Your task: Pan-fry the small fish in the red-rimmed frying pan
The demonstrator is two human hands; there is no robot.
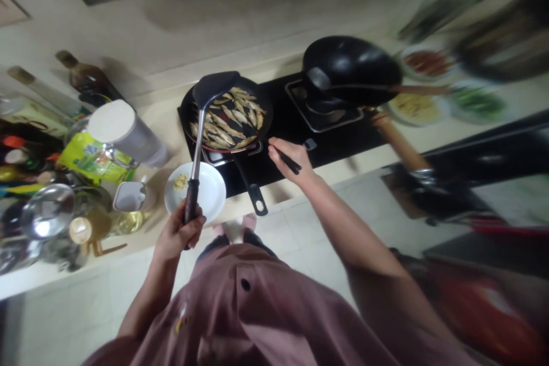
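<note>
Forearms [346, 222] apart (bare), angled forward; fingers [189, 231] curled

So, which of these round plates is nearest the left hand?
The round white plate with a small heap of yellowish bits, beside the left hand; the other plates stand right of the round black wok.

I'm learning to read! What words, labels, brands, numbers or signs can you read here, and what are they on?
None can be read clearly.
Green packet: printing too blurred to read.
Pale bottle label: lettering too blurred to read.
</note>
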